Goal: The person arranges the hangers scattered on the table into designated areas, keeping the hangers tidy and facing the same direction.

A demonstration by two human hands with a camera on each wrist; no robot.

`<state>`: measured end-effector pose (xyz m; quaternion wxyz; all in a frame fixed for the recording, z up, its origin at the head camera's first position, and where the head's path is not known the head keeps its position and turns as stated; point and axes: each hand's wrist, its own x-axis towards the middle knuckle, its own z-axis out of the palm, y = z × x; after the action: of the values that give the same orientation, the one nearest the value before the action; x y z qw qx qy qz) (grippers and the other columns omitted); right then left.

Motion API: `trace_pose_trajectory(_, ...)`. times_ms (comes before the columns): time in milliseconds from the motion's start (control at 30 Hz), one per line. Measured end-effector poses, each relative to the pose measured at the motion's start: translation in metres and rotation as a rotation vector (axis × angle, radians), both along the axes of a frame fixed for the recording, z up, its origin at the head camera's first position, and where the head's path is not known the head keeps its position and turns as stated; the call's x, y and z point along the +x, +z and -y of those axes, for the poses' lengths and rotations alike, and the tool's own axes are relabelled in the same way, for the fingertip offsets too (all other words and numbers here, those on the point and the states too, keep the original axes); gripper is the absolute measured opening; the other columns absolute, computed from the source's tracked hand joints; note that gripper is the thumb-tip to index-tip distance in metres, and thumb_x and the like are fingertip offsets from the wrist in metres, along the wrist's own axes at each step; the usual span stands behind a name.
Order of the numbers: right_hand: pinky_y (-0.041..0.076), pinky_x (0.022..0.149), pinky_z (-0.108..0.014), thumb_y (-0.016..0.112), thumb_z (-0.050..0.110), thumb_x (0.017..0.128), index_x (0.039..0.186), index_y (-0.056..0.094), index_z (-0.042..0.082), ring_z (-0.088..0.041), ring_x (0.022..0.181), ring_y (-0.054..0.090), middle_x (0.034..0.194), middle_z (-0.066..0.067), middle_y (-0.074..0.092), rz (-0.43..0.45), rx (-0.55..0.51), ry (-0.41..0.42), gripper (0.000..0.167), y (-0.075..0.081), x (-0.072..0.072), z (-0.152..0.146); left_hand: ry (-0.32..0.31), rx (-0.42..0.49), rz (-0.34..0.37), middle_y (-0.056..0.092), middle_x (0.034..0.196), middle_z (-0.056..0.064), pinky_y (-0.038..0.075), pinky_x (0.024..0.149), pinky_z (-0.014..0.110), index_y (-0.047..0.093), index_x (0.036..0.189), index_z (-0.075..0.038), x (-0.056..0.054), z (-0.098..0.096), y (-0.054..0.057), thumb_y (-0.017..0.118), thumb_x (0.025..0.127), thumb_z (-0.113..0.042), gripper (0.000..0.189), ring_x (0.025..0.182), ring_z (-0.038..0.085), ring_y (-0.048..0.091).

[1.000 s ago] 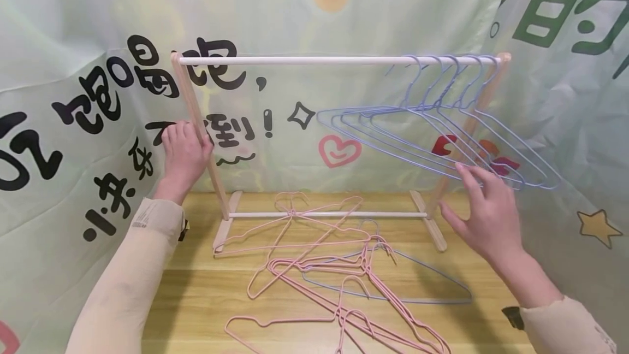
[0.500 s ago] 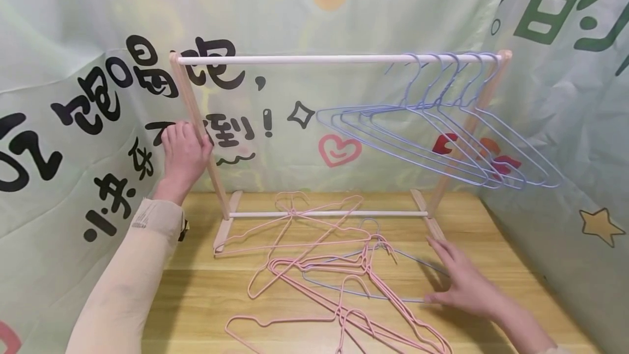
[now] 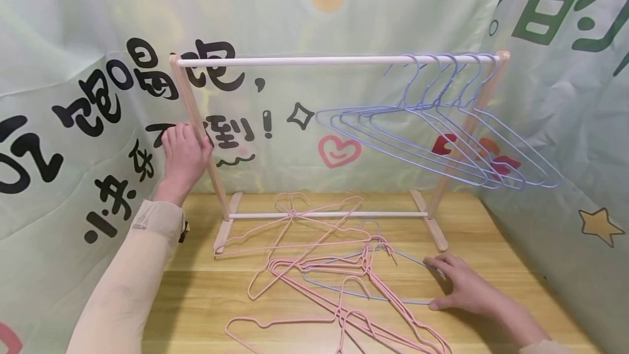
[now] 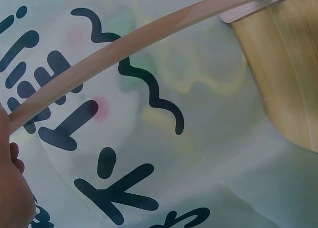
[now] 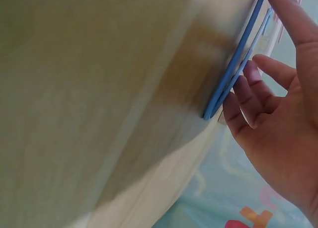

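Note:
My left hand (image 3: 184, 154) grips the left wooden upright of a small clothes rack (image 3: 295, 61); the left wrist view shows this upright (image 4: 124, 48) and only an edge of the hand. Low over the table, my right hand (image 3: 469, 288) takes the right end of a blue clothes hanger (image 3: 408, 301) between thumb and fingers. In the right wrist view, the thumb meets one wire of the blue hanger (image 5: 232, 64) and bent fingertips (image 5: 229, 100) meet the other. Part of this hanger lies under pink hangers (image 3: 292, 213).
Several blue hangers (image 3: 439, 105) hang on the right part of the rack's white top rod. Pink hangers lie tangled across the wooden table (image 3: 182, 288), some over the rack's lower rod (image 3: 393, 214). Printed cloth (image 3: 275, 21) surrounds the table at the back and sides.
My right hand has moved from the hung blue hangers down to the blue hanger on the table and closed on its right end. The left hand has stayed on the upright.

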<state>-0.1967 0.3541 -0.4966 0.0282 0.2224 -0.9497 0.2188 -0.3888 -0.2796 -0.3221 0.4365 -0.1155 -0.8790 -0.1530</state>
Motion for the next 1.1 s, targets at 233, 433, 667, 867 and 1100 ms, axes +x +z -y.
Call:
trace_pose_trajectory(233,0.051,0.09,-0.06,0.094,0.056,0.061,0.134,0.063,0.003,-0.036,0.111,0.059,0.122,-0.015,0.059,0.087,0.023,-0.017,0.096,0.001,-0.005,0.001,0.006,0.002,0.016,0.044,0.099,0.026,0.028,0.096,0.058,0.045,0.1,0.008,0.001,-0.001,-0.001,0.056,0.1,-0.018,0.029,0.097,0.046,0.036)
trace_pose_trajectory(433,0.051,0.09,-0.063,0.096,0.047,0.06,0.132,0.06,0.001,-0.039,0.109,0.061,0.122,-0.02,0.06,0.166,-0.03,-0.016,0.093,0.002,-0.007,0.0,-0.002,-0.001,0.001,0.044,0.098,0.026,0.028,0.095,0.057,0.045,0.1,0.008,-0.001,-0.001,-0.003,0.057,0.1,-0.018,0.028,0.096,0.046,0.035)
trace_pose_trajectory(667,0.055,0.079,-0.061,0.098,0.044,0.059,0.139,0.054,0.006,-0.042,0.106,0.061,0.122,-0.024,0.051,0.114,-0.063,-0.044,0.098,0.002,-0.006,-0.002,-0.006,0.001,-0.016,0.043,0.098,0.026,0.027,0.095,0.058,0.045,0.1,0.008,0.0,-0.001,-0.001,0.057,0.099,-0.018,0.028,0.096,0.046,0.035)
trace_pose_trajectory(867,0.056,0.077,-0.059,0.098,0.043,0.06,0.148,0.048,0.003,-0.033,0.102,0.061,0.12,-0.018,0.056,-0.006,-0.072,-0.065,0.108,0.001,-0.006,-0.004,-0.007,0.008,-0.005,0.043,0.098,0.025,0.027,0.096,0.057,0.045,0.1,0.007,0.001,-0.002,-0.001,0.057,0.1,-0.018,0.028,0.097,0.046,0.035)
trace_pose_trajectory(1100,0.052,0.078,-0.052,0.097,0.046,0.062,0.147,0.053,0.001,-0.032,0.104,0.055,0.118,-0.016,0.056,-0.13,-0.005,-0.081,0.105,0.001,-0.008,-0.01,-0.003,0.008,-0.011,0.044,0.099,0.026,0.027,0.096,0.058,0.045,0.101,0.008,0.001,-0.001,-0.001,0.057,0.099,-0.018,0.029,0.097,0.046,0.035)
